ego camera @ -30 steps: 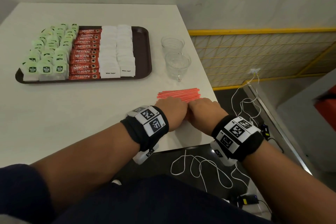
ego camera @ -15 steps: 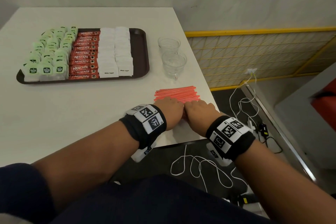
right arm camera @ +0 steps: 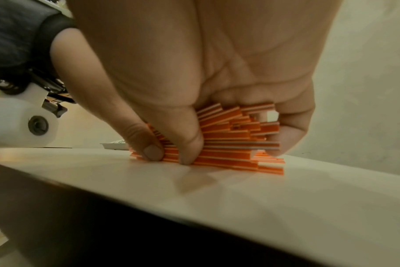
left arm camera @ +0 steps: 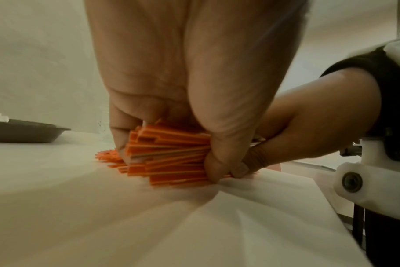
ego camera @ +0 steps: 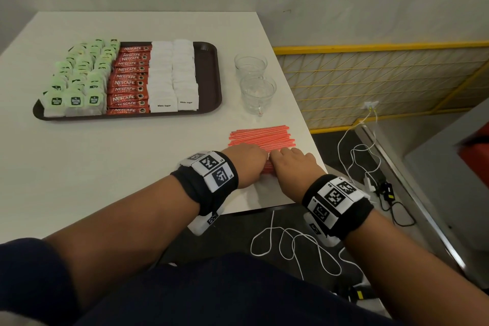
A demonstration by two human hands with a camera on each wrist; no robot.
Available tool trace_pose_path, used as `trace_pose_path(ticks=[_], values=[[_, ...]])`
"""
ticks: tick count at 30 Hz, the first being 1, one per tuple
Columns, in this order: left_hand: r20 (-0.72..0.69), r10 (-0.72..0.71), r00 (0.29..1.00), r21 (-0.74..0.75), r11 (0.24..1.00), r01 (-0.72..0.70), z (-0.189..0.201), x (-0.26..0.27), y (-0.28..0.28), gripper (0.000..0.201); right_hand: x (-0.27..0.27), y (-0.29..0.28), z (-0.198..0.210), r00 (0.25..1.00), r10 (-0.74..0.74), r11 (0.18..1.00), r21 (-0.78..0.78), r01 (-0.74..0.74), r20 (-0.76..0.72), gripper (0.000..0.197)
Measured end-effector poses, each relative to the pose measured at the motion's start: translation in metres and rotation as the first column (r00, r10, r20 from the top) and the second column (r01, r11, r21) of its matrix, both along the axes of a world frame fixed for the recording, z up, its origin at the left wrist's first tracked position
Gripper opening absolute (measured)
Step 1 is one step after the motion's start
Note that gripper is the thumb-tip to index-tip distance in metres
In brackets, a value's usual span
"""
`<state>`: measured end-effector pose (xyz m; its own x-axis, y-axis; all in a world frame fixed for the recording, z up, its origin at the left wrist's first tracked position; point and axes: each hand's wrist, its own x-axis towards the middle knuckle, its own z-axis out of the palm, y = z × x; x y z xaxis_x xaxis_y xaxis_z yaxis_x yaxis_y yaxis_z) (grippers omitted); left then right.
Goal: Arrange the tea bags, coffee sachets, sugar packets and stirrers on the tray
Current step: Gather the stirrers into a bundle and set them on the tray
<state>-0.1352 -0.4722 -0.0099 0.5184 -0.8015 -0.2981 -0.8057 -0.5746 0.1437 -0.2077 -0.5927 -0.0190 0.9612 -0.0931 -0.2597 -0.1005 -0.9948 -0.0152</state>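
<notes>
**Both hands clamped on the stirrer bundle**

Head view: lying on the white worktop (ego camera: 79,167) near its right edge, orange stirrers (ego camera: 260,135), with left hand (ego camera: 244,164) and right hand (ego camera: 292,164) side by side gripping part of the heap. Sitting far left, dark tray (ego camera: 209,74) carrying green tea bags (ego camera: 76,79), red coffee sachets (ego camera: 128,79) and white sugar packets (ego camera: 172,77) in rows. Standing right of the tray, two glass cups (ego camera: 256,82).

Left wrist view: curling around stirrers (left arm camera: 169,153), left hand (left arm camera: 189,81), thumb and fingers pinching the bundle against the worktop (left arm camera: 103,216).

Right wrist view: clamping stirrers (right arm camera: 235,142) likewise, right hand (right arm camera: 206,63), fingertips touching the worktop (right arm camera: 217,207).
</notes>
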Motion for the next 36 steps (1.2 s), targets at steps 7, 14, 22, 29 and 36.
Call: trace_pose_path(ticks=[7,14,22,29,36], values=[[0.086,-0.066,0.994,-0.018,0.998,0.068,-0.006,-0.002,0.006,0.023,-0.002,0.004,0.0,1.0,0.011,1.0,-0.021,-0.011,-0.025,0.03],[-0.087,-0.044,0.995,-0.049,0.998,0.04,0.011,0.007,0.011,0.025,0.0,-0.001,0.007,0.999,0.027,0.999,0.039,-0.029,0.047,0.029],[-0.303,-0.063,0.951,-0.052,0.997,0.05,0.051,0.045,0.034,0.01,0.016,0.009,0.031,0.976,0.146,0.956,0.231,-0.182,0.165,0.04],[-0.525,0.082,0.847,-0.256,0.934,-0.249,0.091,0.085,0.093,0.019,0.061,0.055,0.047,0.976,0.013,0.938,0.337,-0.087,0.215,0.032],[-0.689,0.019,0.725,-0.534,0.663,-0.525,0.094,0.109,0.159,0.058,0.1,0.11,0.064,0.96,-0.251,0.468,0.884,0.009,0.123,0.027]])
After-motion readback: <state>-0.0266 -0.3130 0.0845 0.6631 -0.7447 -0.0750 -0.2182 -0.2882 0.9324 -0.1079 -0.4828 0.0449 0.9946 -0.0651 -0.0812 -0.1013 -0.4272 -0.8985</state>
